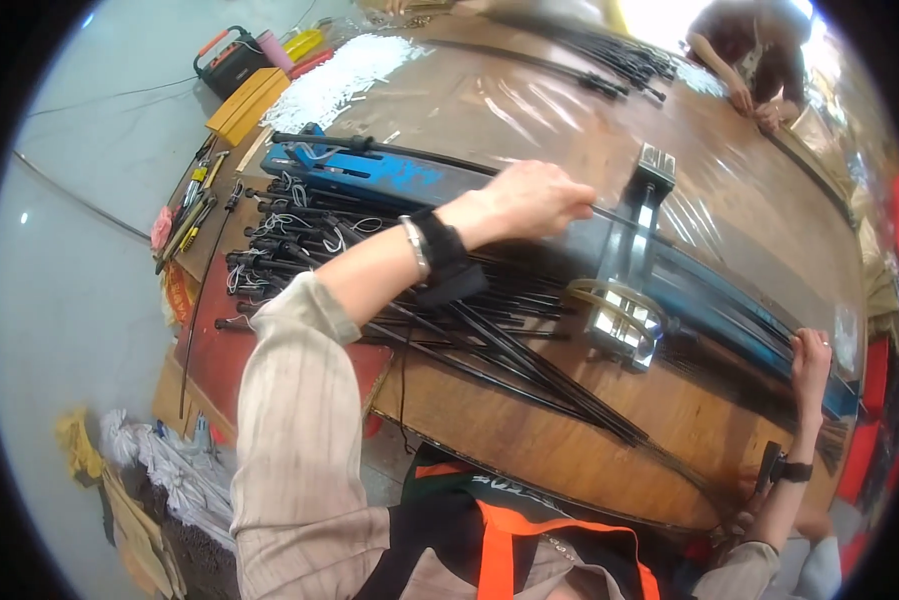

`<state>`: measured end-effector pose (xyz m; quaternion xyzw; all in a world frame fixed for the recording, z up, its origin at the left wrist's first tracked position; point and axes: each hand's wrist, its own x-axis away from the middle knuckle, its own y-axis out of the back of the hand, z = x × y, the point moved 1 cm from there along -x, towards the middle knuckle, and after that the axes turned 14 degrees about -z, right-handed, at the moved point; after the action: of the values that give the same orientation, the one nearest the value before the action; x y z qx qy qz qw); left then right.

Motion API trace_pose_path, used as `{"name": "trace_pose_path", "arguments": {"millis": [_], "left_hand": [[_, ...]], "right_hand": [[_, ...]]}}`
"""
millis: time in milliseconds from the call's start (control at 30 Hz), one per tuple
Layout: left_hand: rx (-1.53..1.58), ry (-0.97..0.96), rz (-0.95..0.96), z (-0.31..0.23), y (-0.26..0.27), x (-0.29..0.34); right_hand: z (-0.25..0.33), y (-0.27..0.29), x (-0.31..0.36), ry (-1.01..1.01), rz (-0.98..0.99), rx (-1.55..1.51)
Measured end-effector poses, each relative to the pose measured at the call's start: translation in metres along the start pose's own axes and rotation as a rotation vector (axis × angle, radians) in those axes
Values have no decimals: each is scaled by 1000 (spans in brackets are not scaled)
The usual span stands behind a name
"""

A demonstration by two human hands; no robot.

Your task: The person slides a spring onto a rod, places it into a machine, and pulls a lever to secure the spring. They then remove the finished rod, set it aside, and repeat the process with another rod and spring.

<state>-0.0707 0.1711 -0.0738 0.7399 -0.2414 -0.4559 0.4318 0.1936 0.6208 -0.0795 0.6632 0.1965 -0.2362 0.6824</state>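
Note:
A long blue bar (369,170) with a slotted end lies slantwise across the table. Along its top runs a thin black rod (449,160) with a thicker end at the far left. My left hand (534,200) is closed above the middle of the bar, its fingertips pinched on the rod. Far to the right, my right hand (811,360) is pinched at the rod's other stretch, close over the bar; its fingertips are small and partly hidden. Between my hands a shiny metal fixture (624,325) with a brass-coloured ring stands across the bar.
Several black rods with white ties (289,240) lie heaped in front of the bar. A pile of small white pieces (344,75) and a yellow box (246,105) are at the back left. Hand tools (194,215) line the left edge. Another person (754,60) works at the back right.

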Motion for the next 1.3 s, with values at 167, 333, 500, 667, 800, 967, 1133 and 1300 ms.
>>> {"name": "trace_pose_path", "arguments": {"millis": [167,333,500,667,800,967,1133,1300], "left_hand": [[42,13,9,-11,-13,-7],[72,30,-9,-5,-27,-5],[64,103,-6,-6,-28,-2],[105,51,23,-12,-26,-9],[126,-64,-37,-3,-33,-6],[-1,-20,-64,-12,-34,-4],[-74,35,16,-16,-35,-15],[-113,61,45,-17,-33,-10]], "right_hand": [[-7,-6,5,-15,-25,-14],[-6,-12,5,-26,-80,3],[-6,-14,11,-54,-96,-15],[-5,-5,18,-59,-73,45],[72,0,9,191,-243,167],[134,-10,26,207,-248,-46],[158,-13,34,126,-235,-180],[174,-30,33,56,-255,-301]]}}
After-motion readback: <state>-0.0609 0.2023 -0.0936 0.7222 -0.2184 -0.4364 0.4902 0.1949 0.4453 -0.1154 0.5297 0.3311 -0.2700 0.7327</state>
